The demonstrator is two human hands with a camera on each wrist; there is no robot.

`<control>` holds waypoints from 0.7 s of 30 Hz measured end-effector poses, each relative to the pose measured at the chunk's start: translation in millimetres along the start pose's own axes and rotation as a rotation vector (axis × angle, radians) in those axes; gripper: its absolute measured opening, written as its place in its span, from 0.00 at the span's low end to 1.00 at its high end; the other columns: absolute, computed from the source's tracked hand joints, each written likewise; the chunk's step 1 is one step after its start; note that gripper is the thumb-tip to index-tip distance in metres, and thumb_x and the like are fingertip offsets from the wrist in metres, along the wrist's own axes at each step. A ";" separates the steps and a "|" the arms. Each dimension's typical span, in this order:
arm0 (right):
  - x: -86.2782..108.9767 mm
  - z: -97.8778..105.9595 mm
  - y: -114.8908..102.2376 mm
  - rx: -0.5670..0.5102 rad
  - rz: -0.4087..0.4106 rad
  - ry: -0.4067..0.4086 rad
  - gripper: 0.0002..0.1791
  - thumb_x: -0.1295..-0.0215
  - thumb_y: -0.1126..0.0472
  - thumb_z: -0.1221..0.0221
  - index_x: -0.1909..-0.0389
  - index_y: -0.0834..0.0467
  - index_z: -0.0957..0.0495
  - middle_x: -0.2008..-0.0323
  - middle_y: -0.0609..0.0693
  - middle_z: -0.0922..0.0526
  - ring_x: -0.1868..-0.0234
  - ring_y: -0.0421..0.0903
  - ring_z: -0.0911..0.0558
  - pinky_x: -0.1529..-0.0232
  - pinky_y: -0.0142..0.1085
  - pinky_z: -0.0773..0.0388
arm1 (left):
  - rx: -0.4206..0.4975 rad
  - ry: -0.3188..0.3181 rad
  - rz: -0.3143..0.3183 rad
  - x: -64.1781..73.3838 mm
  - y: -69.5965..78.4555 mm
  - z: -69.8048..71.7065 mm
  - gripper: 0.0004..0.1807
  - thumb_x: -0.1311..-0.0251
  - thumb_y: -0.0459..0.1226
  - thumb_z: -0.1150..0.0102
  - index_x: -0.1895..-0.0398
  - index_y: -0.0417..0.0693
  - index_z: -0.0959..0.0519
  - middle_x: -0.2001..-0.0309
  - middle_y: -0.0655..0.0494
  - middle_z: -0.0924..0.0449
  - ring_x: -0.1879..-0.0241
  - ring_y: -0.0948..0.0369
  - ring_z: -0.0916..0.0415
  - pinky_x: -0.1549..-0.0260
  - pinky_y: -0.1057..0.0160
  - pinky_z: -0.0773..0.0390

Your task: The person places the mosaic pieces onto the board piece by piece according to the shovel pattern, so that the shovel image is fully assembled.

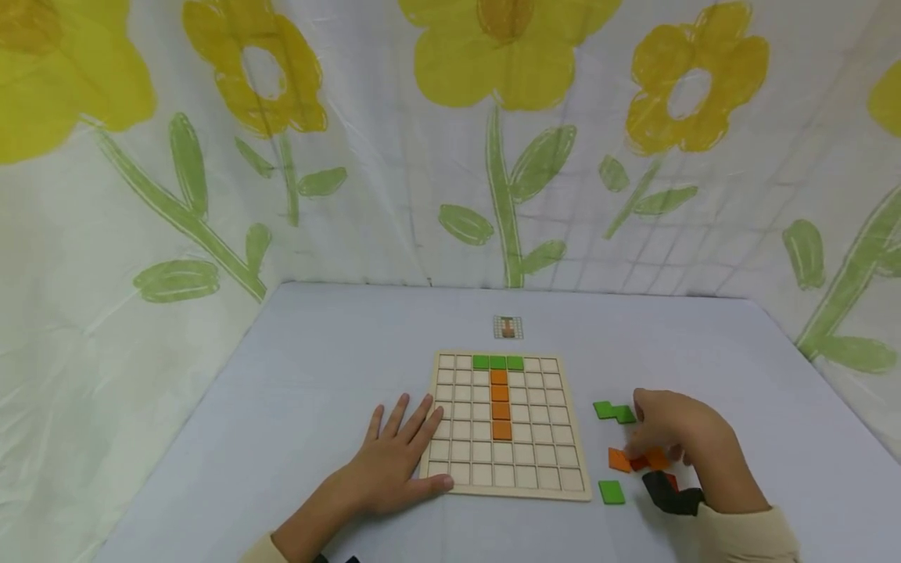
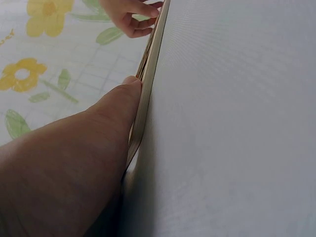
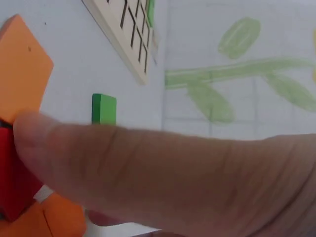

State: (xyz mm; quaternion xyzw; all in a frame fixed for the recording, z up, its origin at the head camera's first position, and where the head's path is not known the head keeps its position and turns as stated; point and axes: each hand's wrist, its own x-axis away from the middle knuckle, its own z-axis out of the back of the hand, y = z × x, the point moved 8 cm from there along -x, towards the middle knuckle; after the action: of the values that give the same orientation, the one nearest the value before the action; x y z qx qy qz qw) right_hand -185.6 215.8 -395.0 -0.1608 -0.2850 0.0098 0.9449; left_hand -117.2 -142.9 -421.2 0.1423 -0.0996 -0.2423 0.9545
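A wooden grid board (image 1: 556,493) lies on the table, with three green tiles (image 1: 497,362) side by side in its top row and a column of several orange tiles (image 1: 500,410) below the middle one. My left hand (image 1: 394,469) rests spread on the board's left edge, its thumb (image 2: 116,101) along the near corner. Right of the board, my right hand (image 1: 679,426) reaches down over loose tiles. Its thumb (image 3: 89,153) is at an orange tile (image 3: 24,69) and a red tile (image 3: 15,173); the thumb and fingers stand apart. The hand hides part of the pile.
Two green tiles (image 1: 615,412) lie corner to corner beyond the pile, and one green tile (image 1: 612,492) lies nearer. A small pattern card (image 1: 508,327) is behind the board. A white cloth with painted flowers (image 1: 380,195) hangs behind the table (image 1: 338,336).
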 end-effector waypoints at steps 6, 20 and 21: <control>2.4 -2.6 -3.7 -0.027 0.025 -0.013 0.13 0.45 0.65 0.30 0.69 0.59 0.27 0.75 0.55 0.26 0.78 0.50 0.24 0.76 0.38 0.24 | -0.001 -0.002 -0.004 0.1 0.0 0.6 0.53 0.37 0.73 0.62 0.18 0.50 0.53 0.19 0.51 0.65 0.23 0.41 0.72 0.34 0.30 0.69; -1.4 -4.2 -40.3 0.053 0.247 0.116 0.11 0.48 0.71 0.34 0.73 0.56 0.26 0.75 0.49 0.27 0.75 0.46 0.28 0.73 0.39 0.30 | -0.010 0.008 -0.007 -0.3 0.8 1.5 0.54 0.37 0.74 0.61 0.18 0.50 0.53 0.19 0.51 0.65 0.23 0.41 0.72 0.34 0.30 0.69; -1.6 -4.7 -42.0 0.057 0.252 0.123 0.11 0.48 0.72 0.34 0.73 0.56 0.27 0.75 0.49 0.27 0.75 0.46 0.28 0.73 0.39 0.30 | -0.011 0.008 -0.008 -0.3 1.0 1.4 0.54 0.37 0.74 0.61 0.18 0.50 0.53 0.19 0.51 0.65 0.23 0.41 0.72 0.34 0.30 0.69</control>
State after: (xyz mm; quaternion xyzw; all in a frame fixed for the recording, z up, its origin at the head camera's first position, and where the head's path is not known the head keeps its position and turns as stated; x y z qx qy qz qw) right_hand -187.4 174.4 -386.5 -0.1687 -0.2036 0.1266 0.9561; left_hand -117.5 -142.2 -419.7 0.1382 -0.0939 -0.2459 0.9548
